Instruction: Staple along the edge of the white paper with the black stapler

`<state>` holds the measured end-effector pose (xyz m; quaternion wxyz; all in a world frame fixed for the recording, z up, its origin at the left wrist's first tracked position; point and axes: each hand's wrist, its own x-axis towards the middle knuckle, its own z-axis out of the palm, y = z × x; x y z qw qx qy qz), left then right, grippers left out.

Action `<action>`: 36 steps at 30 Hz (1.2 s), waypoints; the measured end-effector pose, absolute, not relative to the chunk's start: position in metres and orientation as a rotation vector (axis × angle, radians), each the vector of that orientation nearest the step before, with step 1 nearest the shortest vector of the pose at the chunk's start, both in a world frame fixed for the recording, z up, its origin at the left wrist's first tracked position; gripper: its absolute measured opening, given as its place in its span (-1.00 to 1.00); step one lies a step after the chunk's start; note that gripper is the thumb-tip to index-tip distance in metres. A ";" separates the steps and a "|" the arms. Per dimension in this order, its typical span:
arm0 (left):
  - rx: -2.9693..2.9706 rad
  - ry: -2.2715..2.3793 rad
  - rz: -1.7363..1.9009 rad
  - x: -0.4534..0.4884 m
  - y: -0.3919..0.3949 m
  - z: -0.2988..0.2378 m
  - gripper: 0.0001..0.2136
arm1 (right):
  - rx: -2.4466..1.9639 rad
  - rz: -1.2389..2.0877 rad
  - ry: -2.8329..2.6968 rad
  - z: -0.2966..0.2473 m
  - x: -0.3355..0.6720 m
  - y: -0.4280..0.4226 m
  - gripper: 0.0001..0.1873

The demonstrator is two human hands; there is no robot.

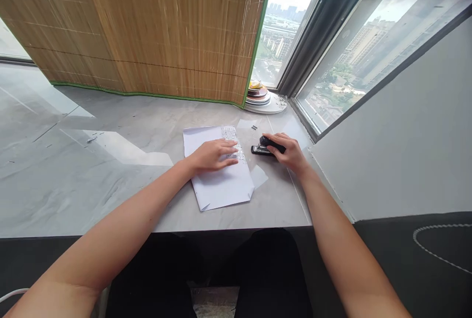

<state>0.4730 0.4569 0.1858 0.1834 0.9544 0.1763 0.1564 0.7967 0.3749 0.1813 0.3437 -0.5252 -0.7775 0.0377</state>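
Observation:
White paper sheets (224, 187) lie on the grey marble-look counter, with many staples (229, 133) along their upper right part. My left hand (213, 156) rests flat on the paper, fingers stretched toward the stapled strip and partly covering it. To the right of the paper, my right hand (289, 152) grips a black stapler (262, 149). The stapler sits on the counter with its nose toward the paper, apart from the paper's edge. Its rear is hidden in my fingers.
Staple strips (254, 128) lie beyond the stapler. Loose staples (92, 139) are scattered at left. A bamboo blind (147, 33) hangs over the back of the counter (121, 200). Stacked plates (258, 97) stand in the corner by the windows. A white wall (405, 136) bounds the right side.

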 end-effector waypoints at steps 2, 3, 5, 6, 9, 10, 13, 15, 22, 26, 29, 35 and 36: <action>2.720 0.660 0.458 0.471 0.460 0.185 -0.55 | -1.431 0.153 -1.946 0.179 0.799 0.376 -0.48; 2.735 0.688 0.432 0.471 0.461 0.185 -0.55 | -1.468 0.173 -1.911 0.179 0.798 0.377 -0.48; 2.762 0.661 0.361 0.470 0.462 0.183 -0.54 | -1.555 0.175 -1.796 0.181 0.791 0.377 -0.55; 2.770 0.629 0.338 0.470 0.462 0.182 -0.55 | -1.598 0.153 -1.715 0.183 0.785 0.376 -0.58; 2.763 0.595 0.412 0.473 0.464 0.180 -0.58 | -1.650 0.084 -1.517 0.197 0.754 0.370 -0.62; 2.742 0.641 0.504 0.473 0.466 0.180 -0.59 | -1.639 0.082 -1.494 0.202 0.738 0.367 -0.65; 2.552 1.025 0.970 0.470 0.471 0.184 -0.62 | -1.609 0.102 -1.489 0.210 0.680 0.356 -0.71; 2.378 1.319 1.221 0.465 0.474 0.188 -0.61 | -1.669 0.143 -1.532 0.208 0.639 0.353 -0.72; 2.133 1.640 1.328 0.458 0.475 0.189 -0.67 | -1.937 0.194 -1.642 0.185 0.587 0.348 -0.64; 2.063 1.653 1.291 0.461 0.474 0.189 -0.66 | -1.909 0.062 -1.543 0.176 0.623 0.327 -0.64; 2.052 1.619 1.273 0.464 0.473 0.188 -0.64 | -1.918 -0.036 -1.424 0.170 0.650 0.309 -0.66; 1.998 1.344 1.190 0.464 0.476 0.185 -0.54 | -1.824 0.027 -1.338 0.178 0.683 0.300 -0.62; 1.960 1.331 1.213 0.463 0.477 0.185 -0.54 | -1.782 0.008 -1.289 0.182 0.690 0.305 -0.62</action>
